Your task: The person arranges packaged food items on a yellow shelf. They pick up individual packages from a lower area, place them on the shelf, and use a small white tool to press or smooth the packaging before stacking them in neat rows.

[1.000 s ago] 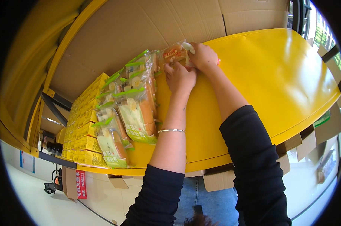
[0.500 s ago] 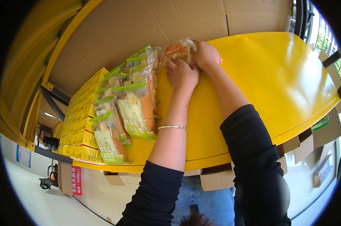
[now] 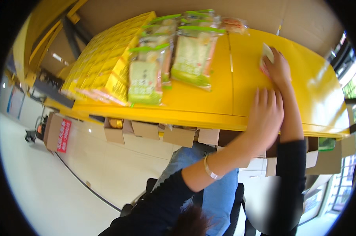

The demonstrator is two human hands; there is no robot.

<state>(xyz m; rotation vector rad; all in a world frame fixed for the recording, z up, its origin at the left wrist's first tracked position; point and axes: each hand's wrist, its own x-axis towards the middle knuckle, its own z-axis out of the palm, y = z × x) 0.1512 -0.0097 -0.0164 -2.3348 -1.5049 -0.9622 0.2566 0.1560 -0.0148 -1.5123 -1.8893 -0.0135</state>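
My right hand is closed round a small white-and-reddish item, cloth or packet, over the yellow shelf top. Most of it is hidden by the fingers. My left hand, slightly blurred, hovers by the shelf's front edge, close to my right forearm. Its fingers are stretched and slightly apart, holding nothing. Left of my hands stand clear packs of sliced bread with green tops, in rows. Behind them, at the back edge, lies a clear pack with reddish-orange print.
Stacked yellow boxes fill the shelf's left end, beside a yellow frame post. Cardboard backs the shelf. Open cartons sit below its front edge. A brown box with a red label stands at lower left.
Both hands have left the reddish-orange pack and moved right, the right hand carrying the white item. My left hand has drawn back toward the front edge. The view has shifted.
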